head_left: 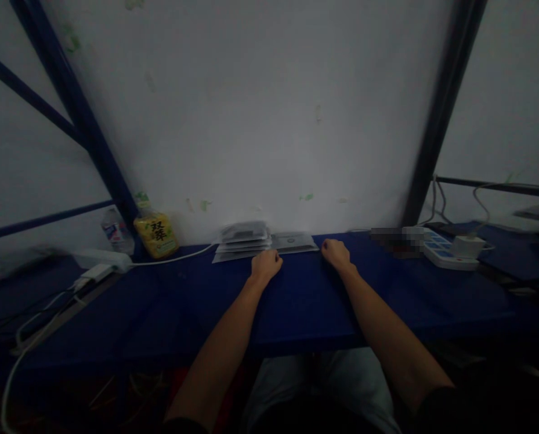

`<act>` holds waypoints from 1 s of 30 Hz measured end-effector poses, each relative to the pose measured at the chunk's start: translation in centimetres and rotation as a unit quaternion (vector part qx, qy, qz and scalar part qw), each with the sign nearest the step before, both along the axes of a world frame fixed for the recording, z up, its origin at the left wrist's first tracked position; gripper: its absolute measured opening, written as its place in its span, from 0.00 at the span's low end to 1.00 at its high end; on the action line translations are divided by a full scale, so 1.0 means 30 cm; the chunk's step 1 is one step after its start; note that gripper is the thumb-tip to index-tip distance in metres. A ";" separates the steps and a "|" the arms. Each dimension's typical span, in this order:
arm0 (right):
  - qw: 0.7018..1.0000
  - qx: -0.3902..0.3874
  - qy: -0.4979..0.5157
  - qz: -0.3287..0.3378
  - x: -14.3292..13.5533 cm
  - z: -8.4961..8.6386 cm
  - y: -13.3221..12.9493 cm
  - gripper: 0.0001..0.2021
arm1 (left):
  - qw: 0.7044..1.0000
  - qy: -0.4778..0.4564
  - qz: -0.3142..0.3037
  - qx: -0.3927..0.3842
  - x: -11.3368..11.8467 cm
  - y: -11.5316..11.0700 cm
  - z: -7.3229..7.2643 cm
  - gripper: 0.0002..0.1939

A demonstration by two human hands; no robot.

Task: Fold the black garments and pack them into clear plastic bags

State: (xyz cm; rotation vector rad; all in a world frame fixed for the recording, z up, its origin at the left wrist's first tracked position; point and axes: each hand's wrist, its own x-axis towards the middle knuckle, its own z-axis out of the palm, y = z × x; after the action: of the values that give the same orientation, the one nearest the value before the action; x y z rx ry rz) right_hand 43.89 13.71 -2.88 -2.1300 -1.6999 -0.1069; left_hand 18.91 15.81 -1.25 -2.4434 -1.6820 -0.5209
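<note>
Both hands in view, each curled into a loose fist. Left hand [266, 265] at near edge of the stack of plastic-sleeved packets [245, 238]; can't tell if they touch, nothing visible in its grip. Right hand [336, 253] just beside the flat grey packet [293, 242], on its right; can't tell if anything's inside the fist. Stack and flat packet lie side by side at the back of the blue bench [305, 307], against the wall [269, 120]. I see a yellow package [157, 235] left of the stack, power strip [444, 246] far right, white charger plugged in.
</note>
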 end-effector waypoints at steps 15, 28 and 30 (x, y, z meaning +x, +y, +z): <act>0.999 -0.029 -0.021 0.015 -0.071 0.018 -0.031 0.20 | 0.992 0.000 -0.119 -0.042 -0.044 0.001 0.011 0.16; 0.985 0.016 -0.102 0.137 -0.192 0.013 -0.054 0.20 | 0.947 0.095 -0.297 0.076 -0.010 0.007 -0.025 0.17; 0.985 -0.003 -0.088 0.149 -0.182 0.006 -0.048 0.22 | 0.948 0.092 -0.293 0.077 -0.010 0.007 -0.029 0.18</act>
State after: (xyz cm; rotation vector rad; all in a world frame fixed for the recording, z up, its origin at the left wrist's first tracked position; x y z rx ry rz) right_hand 38.44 12.27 -2.71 -1.8908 -2.1024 -0.2074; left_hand 18.62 16.03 -2.12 -2.7451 -0.7923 -0.4406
